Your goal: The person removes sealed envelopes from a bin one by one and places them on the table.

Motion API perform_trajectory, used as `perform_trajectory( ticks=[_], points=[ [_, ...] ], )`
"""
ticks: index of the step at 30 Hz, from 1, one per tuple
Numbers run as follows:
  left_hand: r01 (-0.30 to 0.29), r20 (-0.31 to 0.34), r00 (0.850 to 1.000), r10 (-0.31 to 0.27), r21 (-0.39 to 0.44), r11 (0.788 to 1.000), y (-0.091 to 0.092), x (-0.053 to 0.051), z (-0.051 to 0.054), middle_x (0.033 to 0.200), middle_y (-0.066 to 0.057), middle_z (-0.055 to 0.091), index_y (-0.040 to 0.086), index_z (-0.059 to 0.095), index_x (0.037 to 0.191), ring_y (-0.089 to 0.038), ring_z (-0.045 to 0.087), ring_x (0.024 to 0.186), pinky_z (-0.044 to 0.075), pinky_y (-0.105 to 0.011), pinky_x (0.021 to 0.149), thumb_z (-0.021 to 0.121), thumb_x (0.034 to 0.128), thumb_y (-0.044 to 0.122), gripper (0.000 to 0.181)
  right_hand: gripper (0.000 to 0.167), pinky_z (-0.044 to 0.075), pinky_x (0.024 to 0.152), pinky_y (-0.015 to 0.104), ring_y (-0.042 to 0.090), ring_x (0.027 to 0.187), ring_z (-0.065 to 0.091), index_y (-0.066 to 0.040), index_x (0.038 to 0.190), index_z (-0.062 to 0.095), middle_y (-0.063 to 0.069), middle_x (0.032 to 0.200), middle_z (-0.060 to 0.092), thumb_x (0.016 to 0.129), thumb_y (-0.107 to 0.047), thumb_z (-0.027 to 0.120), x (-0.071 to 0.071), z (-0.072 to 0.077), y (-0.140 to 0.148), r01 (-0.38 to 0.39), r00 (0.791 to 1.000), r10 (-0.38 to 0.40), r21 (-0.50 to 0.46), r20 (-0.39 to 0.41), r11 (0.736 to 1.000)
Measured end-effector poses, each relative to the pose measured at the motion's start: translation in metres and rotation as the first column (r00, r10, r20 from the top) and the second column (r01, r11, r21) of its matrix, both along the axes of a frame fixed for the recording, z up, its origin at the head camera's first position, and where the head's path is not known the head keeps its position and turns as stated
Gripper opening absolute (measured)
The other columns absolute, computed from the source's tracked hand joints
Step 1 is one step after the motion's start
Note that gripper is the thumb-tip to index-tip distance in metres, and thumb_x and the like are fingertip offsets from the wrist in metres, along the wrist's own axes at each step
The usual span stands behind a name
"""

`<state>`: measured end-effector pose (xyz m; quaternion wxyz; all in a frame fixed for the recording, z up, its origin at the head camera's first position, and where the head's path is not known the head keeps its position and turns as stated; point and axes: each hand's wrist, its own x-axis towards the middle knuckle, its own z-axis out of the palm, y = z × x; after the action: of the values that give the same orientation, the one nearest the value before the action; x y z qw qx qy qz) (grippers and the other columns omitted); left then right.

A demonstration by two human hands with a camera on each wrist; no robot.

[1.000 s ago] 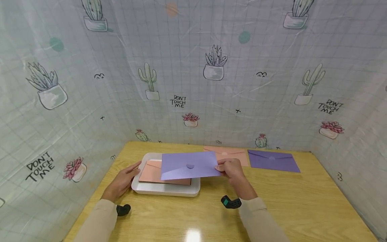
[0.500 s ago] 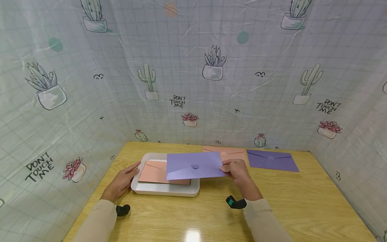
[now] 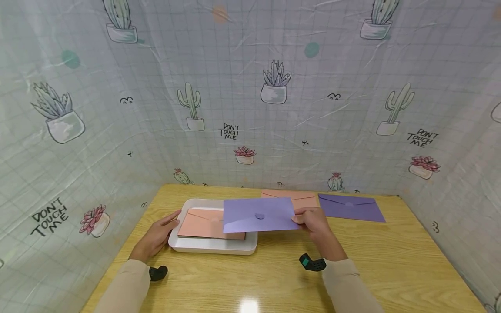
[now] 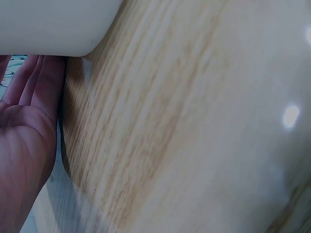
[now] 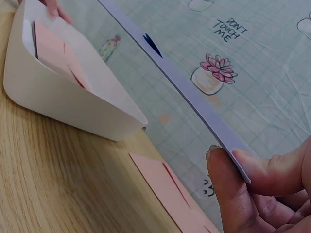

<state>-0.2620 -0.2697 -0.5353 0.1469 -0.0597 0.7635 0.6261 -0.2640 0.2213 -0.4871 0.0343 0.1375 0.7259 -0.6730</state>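
My right hand [image 3: 314, 221] pinches a lilac envelope [image 3: 256, 215] by its right edge between thumb and fingers, holding it above the table and over the right part of a white tray [image 3: 213, 248]. In the right wrist view this envelope [image 5: 187, 97] appears nearly edge-on. Inside the tray lies a salmon envelope [image 3: 199, 224] with a dark edge beneath it, its right part covered by the lilac one. My left hand [image 3: 157, 237] rests against the tray's left side with its fingers extended; in the left wrist view its palm [image 4: 26, 136] faces up beside the tray's underside edge.
Behind, on the wooden table [image 3: 219, 287], lie another salmon envelope [image 3: 305, 200] and, to its right, a darker purple envelope [image 3: 350, 208]. A printed cactus curtain [image 3: 242, 78] stands at the back and sides.
The right hand has moved to the right with the lilac envelope, uncovering more of the salmon envelope in the tray. The left hand and the tray have stayed in place.
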Motion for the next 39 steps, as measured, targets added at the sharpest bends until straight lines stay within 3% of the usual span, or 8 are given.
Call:
perform_trajectory(
  ticks=[12, 24, 39],
  points=[
    [-0.001, 0.006, 1.0, 0.001, -0.011, 1.0, 0.0, -0.001, -0.002, 0.176, -0.018, 0.004, 0.026, 0.02, 0.168, -0.043, 0.016, 0.161, 0.029, -0.058, 0.127, 0.043, 0.114, 0.028, 0.059, 0.031, 0.05, 0.055, 0.023, 0.011, 0.059, 0.058, 0.015, 0.116, 0.071, -0.001, 0.079, 0.067, 0.086, 0.008, 0.076, 0.005, 0.0, 0.02, -0.013, 1.0, 0.013, -0.004, 0.008, 1.0],
    [-0.011, 0.005, 1.0, 0.012, -0.017, 1.0, 0.0, -0.002, -0.002, 0.176, -0.017, 0.003, 0.025, 0.02, 0.168, -0.043, 0.015, 0.161, 0.028, -0.057, 0.127, 0.044, 0.1135, 0.03, 0.06, 0.025, 0.052, 0.057, 0.022, 0.01, 0.062, 0.059, 0.012, 0.113, 0.072, -0.002, 0.078, 0.067, 0.089, 0.006, 0.073, 0.007, 0.003, 0.036, 0.01, 1.0, -0.01, 0.002, 0.017, 1.0],
    [-0.008, 0.005, 1.0, 0.008, -0.007, 1.0, 0.001, -0.003, -0.001, 0.176, -0.017, 0.002, 0.024, 0.02, 0.168, -0.043, 0.012, 0.162, 0.026, -0.057, 0.128, 0.044, 0.1136, 0.029, 0.06, 0.034, 0.053, 0.057, 0.021, 0.009, 0.064, 0.061, 0.017, 0.123, 0.066, -0.003, 0.081, 0.067, 0.09, 0.008, 0.071, 0.011, 0.003, 0.063, 0.002, 1.0, -0.001, -0.041, 0.016, 0.999]
  ],
)
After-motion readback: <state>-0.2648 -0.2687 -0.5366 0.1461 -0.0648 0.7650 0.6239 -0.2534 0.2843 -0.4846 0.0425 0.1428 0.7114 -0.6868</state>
